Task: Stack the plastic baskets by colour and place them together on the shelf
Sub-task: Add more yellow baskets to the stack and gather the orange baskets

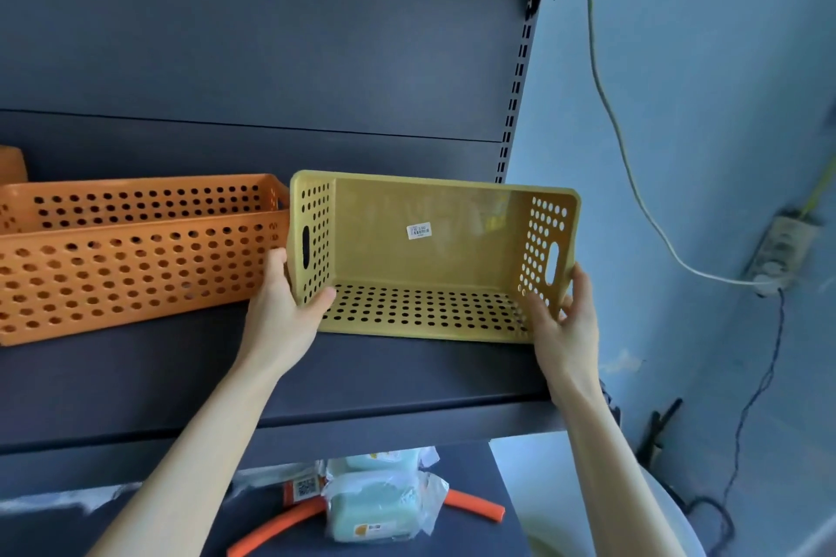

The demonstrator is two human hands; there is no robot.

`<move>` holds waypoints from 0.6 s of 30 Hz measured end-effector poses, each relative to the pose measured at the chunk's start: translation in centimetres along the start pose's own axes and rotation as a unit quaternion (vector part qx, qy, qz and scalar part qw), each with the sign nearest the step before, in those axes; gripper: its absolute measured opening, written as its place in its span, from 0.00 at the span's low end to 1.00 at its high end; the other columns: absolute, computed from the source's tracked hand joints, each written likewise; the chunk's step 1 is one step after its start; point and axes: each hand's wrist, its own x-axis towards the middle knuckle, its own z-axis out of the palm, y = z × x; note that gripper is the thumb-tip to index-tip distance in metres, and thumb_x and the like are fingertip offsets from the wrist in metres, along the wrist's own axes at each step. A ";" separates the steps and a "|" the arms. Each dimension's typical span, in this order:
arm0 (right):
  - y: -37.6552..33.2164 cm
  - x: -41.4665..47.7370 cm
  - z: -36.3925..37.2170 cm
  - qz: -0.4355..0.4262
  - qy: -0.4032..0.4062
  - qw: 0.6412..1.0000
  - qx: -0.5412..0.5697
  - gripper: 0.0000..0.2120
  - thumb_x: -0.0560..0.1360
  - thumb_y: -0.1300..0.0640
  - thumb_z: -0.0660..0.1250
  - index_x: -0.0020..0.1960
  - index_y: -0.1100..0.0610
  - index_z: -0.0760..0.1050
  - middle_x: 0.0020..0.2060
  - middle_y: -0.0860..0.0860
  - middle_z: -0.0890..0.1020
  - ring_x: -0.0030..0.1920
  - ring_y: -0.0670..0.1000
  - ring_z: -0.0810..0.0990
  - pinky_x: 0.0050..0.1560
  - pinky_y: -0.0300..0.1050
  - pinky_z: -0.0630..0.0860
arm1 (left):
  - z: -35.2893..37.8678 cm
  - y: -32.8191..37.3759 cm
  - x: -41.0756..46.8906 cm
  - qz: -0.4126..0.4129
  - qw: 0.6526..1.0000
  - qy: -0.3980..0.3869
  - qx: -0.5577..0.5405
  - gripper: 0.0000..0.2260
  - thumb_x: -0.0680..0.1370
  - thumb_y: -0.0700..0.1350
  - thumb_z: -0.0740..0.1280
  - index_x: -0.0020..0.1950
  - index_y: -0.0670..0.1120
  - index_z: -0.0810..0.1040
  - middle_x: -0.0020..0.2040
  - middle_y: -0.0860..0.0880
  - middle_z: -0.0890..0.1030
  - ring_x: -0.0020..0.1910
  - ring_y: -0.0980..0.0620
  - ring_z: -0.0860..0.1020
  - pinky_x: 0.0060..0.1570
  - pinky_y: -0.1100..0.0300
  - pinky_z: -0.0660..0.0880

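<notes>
A yellow perforated basket (425,249) is tipped on its side on the dark shelf (407,375), its open top facing me and a small white label on its base. My left hand (282,308) grips its left end wall, thumb inside. My right hand (561,321) grips its right end wall near the handle slot. Immediately to its left an orange perforated basket (131,267) stands upright on the shelf, almost touching the yellow one. Whether it holds a second orange basket nested inside I cannot tell.
Another orange item (11,163) peeks in at the far left edge. The slotted upright (513,104) ends the shelf on the right, beside a blue wall with a cable and socket (778,253). On the lower shelf lie wrapped sponges (380,507) and an orange tube (475,507).
</notes>
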 end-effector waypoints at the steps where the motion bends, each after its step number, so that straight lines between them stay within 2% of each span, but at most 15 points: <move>1: -0.1 -0.1 -0.1 -0.007 -0.004 1.000 0.002 0.21 0.76 0.58 0.65 0.64 0.43 0.63 0.57 0.49 0.80 0.53 0.53 0.81 0.57 0.60 0.76 | -0.2 0.1 -0.3 -0.002 1.000 -0.008 -0.025 0.21 0.74 0.42 0.70 0.63 0.49 0.64 0.57 0.49 0.78 0.54 0.50 0.77 0.48 0.58 0.72; 4: -1.0 -1.2 -0.8 -0.037 -0.006 0.999 0.024 0.31 0.75 0.60 0.66 0.72 0.44 0.58 0.61 0.48 0.78 0.54 0.44 0.80 0.56 0.51 0.78 | -1.5 0.5 -2.3 0.019 0.996 -0.009 -0.083 0.27 0.73 0.43 0.71 0.68 0.51 0.63 0.58 0.56 0.78 0.57 0.55 0.76 0.58 0.54 0.73; 7: -2.4 -2.9 -1.3 -0.070 -0.022 0.996 0.053 0.33 0.75 0.60 0.68 0.74 0.44 0.57 0.60 0.45 0.78 0.55 0.40 0.79 0.55 0.43 0.77 | -3.4 1.1 -5.0 0.052 0.992 0.015 -0.110 0.32 0.72 0.44 0.71 0.72 0.55 0.61 0.62 0.59 0.75 0.59 0.60 0.75 0.56 0.63 0.72; 9: -3.6 -4.1 -1.2 -0.089 -0.046 0.992 0.075 0.32 0.73 0.61 0.69 0.72 0.46 0.61 0.56 0.43 0.80 0.54 0.41 0.79 0.57 0.41 0.77 | -5.2 1.5 -6.5 0.068 0.988 0.032 -0.135 0.33 0.72 0.41 0.71 0.73 0.57 0.61 0.64 0.59 0.75 0.60 0.62 0.75 0.54 0.69 0.72; 12: -5.7 -6.3 -0.3 -0.111 -0.090 0.984 0.107 0.27 0.71 0.57 0.72 0.67 0.48 0.68 0.55 0.44 0.82 0.55 0.44 0.80 0.59 0.43 0.76 | -8.5 2.0 -8.2 0.086 0.980 0.064 -0.168 0.30 0.72 0.41 0.69 0.71 0.55 0.65 0.62 0.55 0.77 0.60 0.61 0.76 0.53 0.72 0.72; 15: -7.9 -9.2 1.1 -0.132 -0.113 0.975 0.142 0.30 0.67 0.48 0.71 0.67 0.46 0.68 0.58 0.46 0.80 0.58 0.46 0.79 0.58 0.40 0.75 | -12.4 3.0 -10.2 0.110 0.974 0.104 -0.168 0.23 0.70 0.45 0.68 0.63 0.59 0.71 0.57 0.59 0.80 0.57 0.62 0.76 0.50 0.73 0.72; 18: -10.3 -12.0 2.9 -0.138 -0.133 0.965 0.177 0.33 0.63 0.44 0.71 0.67 0.46 0.68 0.55 0.44 0.81 0.54 0.44 0.80 0.51 0.32 0.75 | -16.6 3.2 -11.8 0.117 0.969 0.129 -0.174 0.23 0.68 0.45 0.68 0.61 0.60 0.71 0.57 0.58 0.80 0.57 0.63 0.76 0.51 0.73 0.72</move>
